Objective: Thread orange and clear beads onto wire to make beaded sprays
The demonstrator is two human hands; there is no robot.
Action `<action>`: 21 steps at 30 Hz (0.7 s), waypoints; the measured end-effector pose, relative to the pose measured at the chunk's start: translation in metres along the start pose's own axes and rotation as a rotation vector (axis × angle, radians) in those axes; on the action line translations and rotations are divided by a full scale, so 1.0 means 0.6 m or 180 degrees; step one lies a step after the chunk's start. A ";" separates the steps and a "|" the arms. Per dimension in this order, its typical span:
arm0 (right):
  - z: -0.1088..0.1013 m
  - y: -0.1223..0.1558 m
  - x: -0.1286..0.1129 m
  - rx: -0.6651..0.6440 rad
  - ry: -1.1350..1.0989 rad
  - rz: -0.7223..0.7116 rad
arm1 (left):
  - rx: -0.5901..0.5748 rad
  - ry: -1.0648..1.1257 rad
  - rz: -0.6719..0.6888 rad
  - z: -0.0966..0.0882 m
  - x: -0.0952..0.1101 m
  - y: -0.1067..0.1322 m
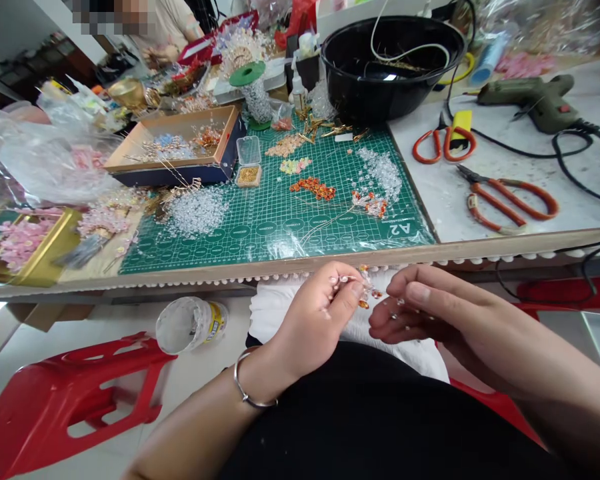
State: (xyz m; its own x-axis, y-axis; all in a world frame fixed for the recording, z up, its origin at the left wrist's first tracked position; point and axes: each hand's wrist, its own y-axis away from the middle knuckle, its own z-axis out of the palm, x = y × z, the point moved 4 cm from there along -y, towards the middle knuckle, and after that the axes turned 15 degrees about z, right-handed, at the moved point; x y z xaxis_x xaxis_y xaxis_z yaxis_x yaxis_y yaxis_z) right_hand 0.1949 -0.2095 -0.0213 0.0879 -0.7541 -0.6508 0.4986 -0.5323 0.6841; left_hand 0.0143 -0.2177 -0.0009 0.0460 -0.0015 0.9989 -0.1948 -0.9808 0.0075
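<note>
My left hand (320,313) is held over my lap, below the table edge, fingers pinched on a small wired cluster of orange and clear beads (367,288). My right hand (420,307) is beside it, fingers curled together, its tips touching the same bead piece; small clear beads show against its fingers. A silver bangle (250,393) circles my left wrist. A white cloth (275,307) lies on my lap under both hands. On the green cutting mat (260,227) lies another finished bead sprig on wire (370,203), next to piles of orange beads (314,189) and clear beads (196,212).
A black bowl (393,60), a glue gun (530,97), orange scissors (443,143) and orange snips (510,200) are at the right. A box of beaded parts (180,143) and plastic bags sit at the left. A red stool (65,407) and a jar (190,325) are below. Another person sits at the far side.
</note>
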 end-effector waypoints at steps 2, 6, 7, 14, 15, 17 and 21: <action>0.003 -0.003 0.000 -0.0064 0.0142 -0.0062 | -0.0107 -0.0114 0.0038 0.001 0.002 -0.001; -0.005 -0.001 -0.008 0.0586 0.0949 -0.0413 | -0.0295 -0.0237 -0.0172 0.002 0.001 -0.002; -0.008 0.003 -0.012 0.0818 0.1234 -0.0511 | -0.0346 -0.0292 -0.0233 0.001 -0.001 -0.003; 0.005 0.032 -0.048 0.0941 0.2619 -0.1168 | -0.0607 0.0266 -0.0428 0.005 -0.020 -0.006; 0.005 0.037 -0.053 0.0951 0.2798 -0.1302 | -0.0529 0.0411 -0.0477 0.004 -0.024 -0.007; 0.005 0.050 -0.068 0.1151 0.3234 -0.1775 | -0.0413 0.0540 -0.0568 0.004 -0.028 -0.007; 0.031 0.090 -0.102 0.1481 0.3965 -0.3555 | -0.0496 0.0315 -0.0767 0.008 -0.029 -0.007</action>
State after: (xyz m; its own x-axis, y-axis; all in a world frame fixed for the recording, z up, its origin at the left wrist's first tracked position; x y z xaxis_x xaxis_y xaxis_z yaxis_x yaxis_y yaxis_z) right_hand 0.2008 -0.1993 0.0617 0.5715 0.6291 -0.5268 0.5278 -0.7734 -0.3511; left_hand 0.0191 -0.2144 -0.0188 0.0149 0.2540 0.9671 -0.3381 -0.9089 0.2439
